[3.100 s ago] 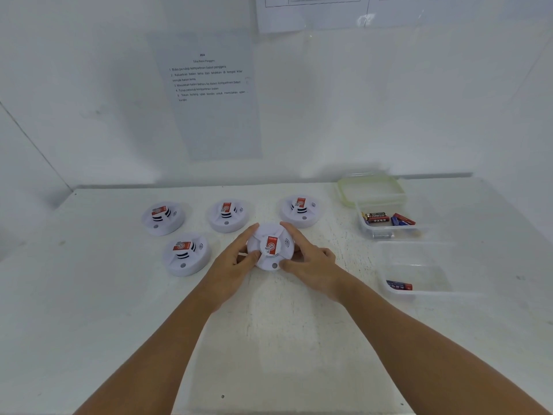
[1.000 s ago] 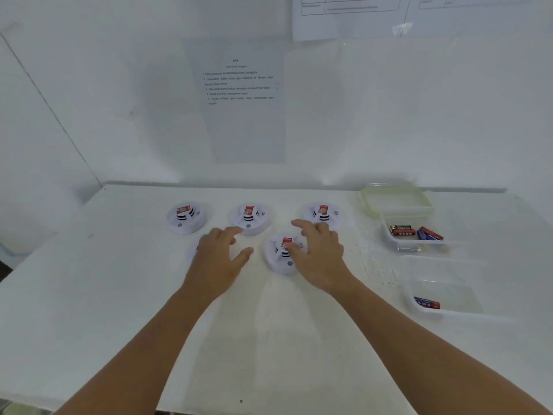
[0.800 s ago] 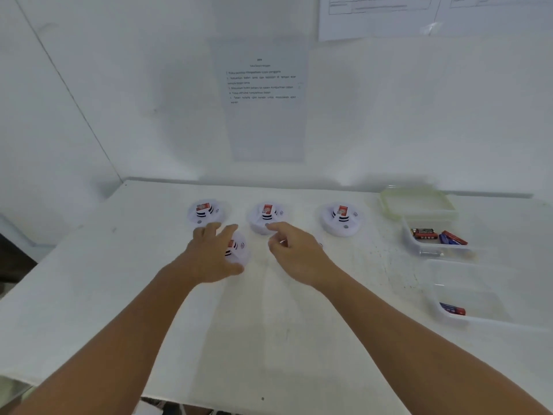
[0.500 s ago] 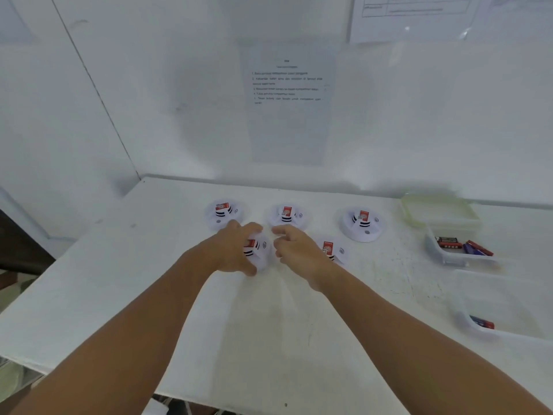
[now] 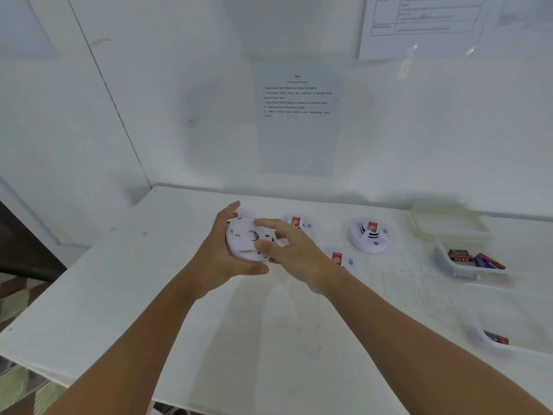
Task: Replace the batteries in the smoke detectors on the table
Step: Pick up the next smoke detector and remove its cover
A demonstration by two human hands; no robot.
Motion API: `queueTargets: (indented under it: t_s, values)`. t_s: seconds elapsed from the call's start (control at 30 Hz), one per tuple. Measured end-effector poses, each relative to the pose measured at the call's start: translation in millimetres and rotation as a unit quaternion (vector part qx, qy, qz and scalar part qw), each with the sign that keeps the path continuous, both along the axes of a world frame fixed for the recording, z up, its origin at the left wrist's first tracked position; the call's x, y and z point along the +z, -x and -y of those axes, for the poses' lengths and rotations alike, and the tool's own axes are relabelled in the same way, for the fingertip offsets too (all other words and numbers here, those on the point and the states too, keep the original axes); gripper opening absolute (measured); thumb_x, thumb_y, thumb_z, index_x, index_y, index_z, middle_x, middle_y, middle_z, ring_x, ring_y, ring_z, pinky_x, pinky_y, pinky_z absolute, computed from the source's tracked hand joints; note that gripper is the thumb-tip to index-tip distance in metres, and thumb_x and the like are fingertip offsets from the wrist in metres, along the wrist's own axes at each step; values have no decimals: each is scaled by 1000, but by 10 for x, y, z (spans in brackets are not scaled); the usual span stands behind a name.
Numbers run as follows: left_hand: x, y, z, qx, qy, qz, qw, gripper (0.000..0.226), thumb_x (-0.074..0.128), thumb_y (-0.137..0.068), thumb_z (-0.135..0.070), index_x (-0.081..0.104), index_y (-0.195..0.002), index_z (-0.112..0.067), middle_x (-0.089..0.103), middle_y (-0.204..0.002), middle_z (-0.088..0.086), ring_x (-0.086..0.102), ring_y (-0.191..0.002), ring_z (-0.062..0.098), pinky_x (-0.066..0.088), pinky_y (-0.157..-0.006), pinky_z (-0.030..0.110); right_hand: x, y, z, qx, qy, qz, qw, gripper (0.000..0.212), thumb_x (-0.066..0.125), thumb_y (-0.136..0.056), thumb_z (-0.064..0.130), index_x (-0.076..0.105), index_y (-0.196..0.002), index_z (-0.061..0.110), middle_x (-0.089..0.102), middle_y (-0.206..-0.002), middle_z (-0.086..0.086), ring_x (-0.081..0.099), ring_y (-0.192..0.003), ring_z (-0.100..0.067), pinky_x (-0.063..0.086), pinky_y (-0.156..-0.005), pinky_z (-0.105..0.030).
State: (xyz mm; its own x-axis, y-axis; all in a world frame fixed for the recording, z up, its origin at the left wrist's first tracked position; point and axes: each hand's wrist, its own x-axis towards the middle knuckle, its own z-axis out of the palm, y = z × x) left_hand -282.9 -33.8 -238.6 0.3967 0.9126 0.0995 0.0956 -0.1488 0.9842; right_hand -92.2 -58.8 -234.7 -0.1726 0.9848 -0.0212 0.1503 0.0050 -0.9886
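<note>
Left hand (image 5: pixel 223 259) grips a white smoke detector (image 5: pixel 248 239) lifted off the table (image 5: pixel 269 339), underside facing cam, thumb curled under its rim. Right hand (image 5: pixel 294 254) w/ fingers curled onto the underside; whether it pinches a cover can't be told, blur. One detector (image 5: pixel 234 216) mostly hidden behind left hand, another (image 5: pixel 341 260) partly behind right wrist. Two more (image 5: pixel 299 223) (image 5: pixel 370 235) sit clear. Battery tray (image 5: pixel 466 260) at right; near tray (image 5: pixel 502 339) cut off by frame edge.
</note>
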Motion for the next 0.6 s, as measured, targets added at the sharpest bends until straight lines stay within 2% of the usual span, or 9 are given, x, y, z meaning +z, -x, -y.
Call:
queueTargets:
  t_s: [0.07,0.17,0.27,0.37,0.47,0.6]
  values:
    - [-20,29,30,-4,-23,-26,999,114,97,-56,4,38,-148,-28,53,-142,-3,64,-123,20,62,-88,49,-15,9,4,3,-39,63,997,42,71,-96,33,60,-136,41,64,-125,10,64,-112,-8,57,-99,-35]
    - [-16,36,81,3,-42,-45,998,103,93,-60,5,42,-143,-27,53,-140,-3,64,-120,18,62,-87,53,-7,-23,2,46,-66,128,989,53,75,-91,40,54,-140,47,60,-130,3,66,-110,-11,57,-96,-33]
    - [2,47,97,1,-58,-84,995,102,92,-62,1,40,-144,-30,47,-144,-4,62,-121,14,62,-87,53,10,-85,-17,45,-114,242,963,62,78,-83,51,51,-139,52,49,-125,5,50,-119,-13,44,-101,-29]
    - [51,60,106,-17,-90,-132,987,103,93,-61,-10,38,-145,-30,42,-147,-6,60,-123,20,61,-88,53,120,-122,-19,28,-204,321,924,65,82,-78,53,58,-137,43,50,-126,11,42,-115,-12,34,-99,-28]
    - [105,77,105,-25,-107,-164,980,103,92,-60,-13,37,-146,-32,46,-145,-3,62,-120,24,61,-83,55,207,-137,-33,38,-266,363,892,65,82,-77,54,60,-136,36,58,-124,13,49,-111,-11,34,-101,-32]
    - [159,79,126,-37,-121,-183,975,100,91,-60,-14,39,-143,-32,46,-143,-6,60,-122,20,61,-86,51,225,-127,-33,48,-293,383,875,68,84,-73,53,61,-133,29,60,-119,12,56,-110,-11,30,-106,-33]
